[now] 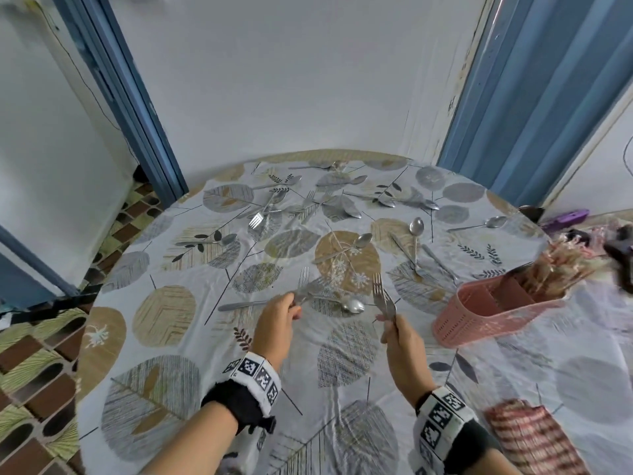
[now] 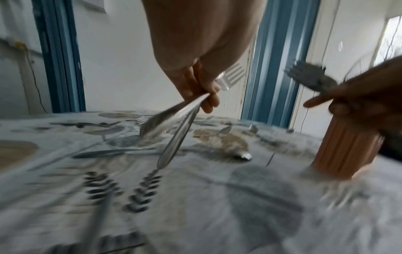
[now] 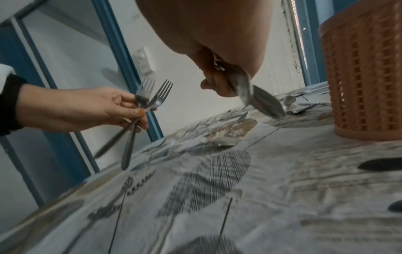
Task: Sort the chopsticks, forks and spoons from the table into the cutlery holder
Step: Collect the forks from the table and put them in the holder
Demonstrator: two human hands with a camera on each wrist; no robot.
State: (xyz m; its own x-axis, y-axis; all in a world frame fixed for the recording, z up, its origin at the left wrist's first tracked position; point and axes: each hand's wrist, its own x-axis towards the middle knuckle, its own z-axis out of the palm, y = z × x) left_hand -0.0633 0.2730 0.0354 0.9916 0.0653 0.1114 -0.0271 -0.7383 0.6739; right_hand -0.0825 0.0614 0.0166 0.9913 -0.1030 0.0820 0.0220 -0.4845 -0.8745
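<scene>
My left hand [image 1: 294,306] pinches two steel forks [image 1: 303,286] by their necks, tines up, a little above the table; the left wrist view shows their handles [image 2: 180,130] hanging down from the fingers [image 2: 208,101]. My right hand [image 1: 386,319] grips another bunch of forks [image 1: 381,296], tines pointing away from me, handles [image 3: 259,99] sticking out below the fist. The pink lattice cutlery holder [image 1: 479,320] stands just right of the right hand, with chopsticks [image 1: 561,265] in its far compartment. A spoon [image 1: 351,305] lies between both hands.
Several spoons [image 1: 416,228] and forks [image 1: 257,219] lie scattered over the far half of the round table [image 1: 164,337] with its leaf-print cloth. A red striped cloth [image 1: 527,437] lies at the near right. Blue door frames and a white wall stand behind.
</scene>
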